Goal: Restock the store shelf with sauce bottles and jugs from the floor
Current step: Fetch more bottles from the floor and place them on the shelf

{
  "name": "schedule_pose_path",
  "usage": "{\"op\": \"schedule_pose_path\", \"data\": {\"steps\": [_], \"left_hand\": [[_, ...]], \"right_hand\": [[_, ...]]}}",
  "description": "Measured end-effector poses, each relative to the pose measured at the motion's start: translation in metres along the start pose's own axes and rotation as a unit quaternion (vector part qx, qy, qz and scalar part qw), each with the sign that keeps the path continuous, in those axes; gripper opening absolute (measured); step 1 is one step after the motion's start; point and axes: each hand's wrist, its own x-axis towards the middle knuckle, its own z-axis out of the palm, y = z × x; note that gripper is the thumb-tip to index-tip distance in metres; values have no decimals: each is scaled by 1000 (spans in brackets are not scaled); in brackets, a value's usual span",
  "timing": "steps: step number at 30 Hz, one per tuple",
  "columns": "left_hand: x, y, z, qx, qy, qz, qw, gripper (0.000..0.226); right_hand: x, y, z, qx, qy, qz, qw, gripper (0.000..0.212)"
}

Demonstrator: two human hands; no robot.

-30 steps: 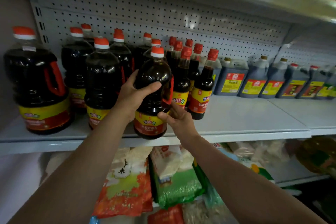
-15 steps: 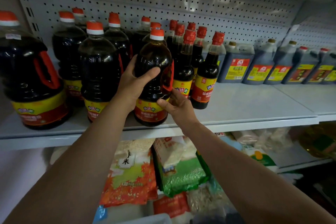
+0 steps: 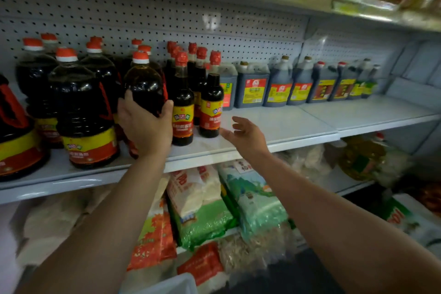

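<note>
Your left hand [image 3: 145, 126] wraps the belly of the dark round plastic sauce jug with the red-and-white cap [image 3: 145, 83], fingers curled round it, thumb on the side facing the narrow bottles. Your right hand [image 3: 245, 137] holds nothing, fingers spread loose just above the front edge of the white metal shelf [image 3: 286, 126]

Jug location: near the shelf's front edge, left half, between the row of big red-capped jugs [image 3: 81, 107] and the tall dark bottles with red caps [image 3: 182, 103]. Base hidden behind your hand; seated or not, cannot tell

Orientation: long axis near vertical, cap up, perhaps a slight lean

Progress, judged: left half well filled; this jug almost placed; bare shelf remains in front of the square grey jugs [image 3: 253, 86] to the right. Floor stock not in view
</note>
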Motion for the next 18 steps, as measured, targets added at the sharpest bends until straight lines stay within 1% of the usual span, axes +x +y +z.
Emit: {"op": "schedule_pose_path", "data": {"steps": [3,5,7,9,12,14,16,18], "left_hand": [[-56,32,23,-3,-86,44,995,82],[-100,52,42,-12,-172,56,983,78],[-154,73,56,-6,-277,42,960,75],[-212,94,66,4,-359,49,932,70],[-297,117,75,18,-446,63,893,65],[-349,126,81,25,-496,64,866,71],[-398,132,84,32,-526,70,847,73],[-441,137,86,58,-544,91,832,69]], "right_hand": [[-28,15,-78,-32,44,-2,999,71],[-54,25,-132,-73,60,-7,995,71],[-83,41,-183,-118,68,12,991,73],[-116,62,-233,-188,66,34,979,75],[-177,94,-301,-263,56,64,961,74],[-221,117,-338,-284,55,90,953,75],[-261,142,-367,-311,62,112,942,78],[-298,164,-391,-324,62,136,934,79]]}}
